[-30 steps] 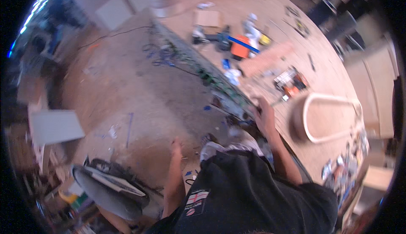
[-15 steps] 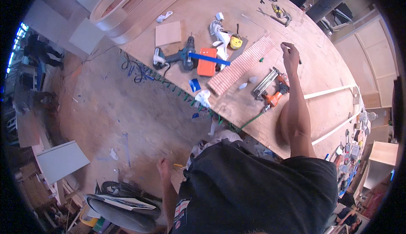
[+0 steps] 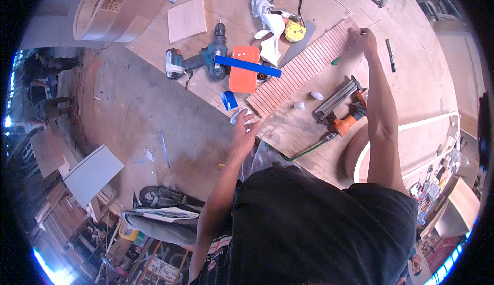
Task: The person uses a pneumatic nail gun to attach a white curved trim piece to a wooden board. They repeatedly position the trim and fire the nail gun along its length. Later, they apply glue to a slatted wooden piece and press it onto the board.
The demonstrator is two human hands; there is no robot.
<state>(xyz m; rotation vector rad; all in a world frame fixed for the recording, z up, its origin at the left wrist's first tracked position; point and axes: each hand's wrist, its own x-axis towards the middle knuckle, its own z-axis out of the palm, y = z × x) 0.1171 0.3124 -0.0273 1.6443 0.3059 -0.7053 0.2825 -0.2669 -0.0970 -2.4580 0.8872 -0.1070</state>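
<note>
A long wooden strip [image 3: 303, 67], cut across with close parallel grooves, lies diagonally on the workbench. My right hand [image 3: 366, 40] reaches to its far end, fingers stretched over the edge and slightly blurred; whether they touch the wood is unclear. Beside the strip's near end my left hand [image 3: 244, 132] is open, thumb and fingers apart, close to a crumpled white scrap [image 3: 240, 116]. A black marker [image 3: 391, 56] lies on the bench to the right of my right hand. An orange nail gun [image 3: 343, 125] with a green hose rests near my right forearm.
Left of the strip are a cordless drill [image 3: 208, 57], an orange box [image 3: 245, 70] under a blue strip [image 3: 247, 65], and a yellow tape measure [image 3: 295, 31]. A square wooden piece [image 3: 187, 19] lies farther back. A curved wooden frame [image 3: 360, 153] sits at the right.
My left hand has risen from low beside my body to the strip's near end. My right hand has moved to the far end, and the marker now lies on the bench. The view has shifted.
</note>
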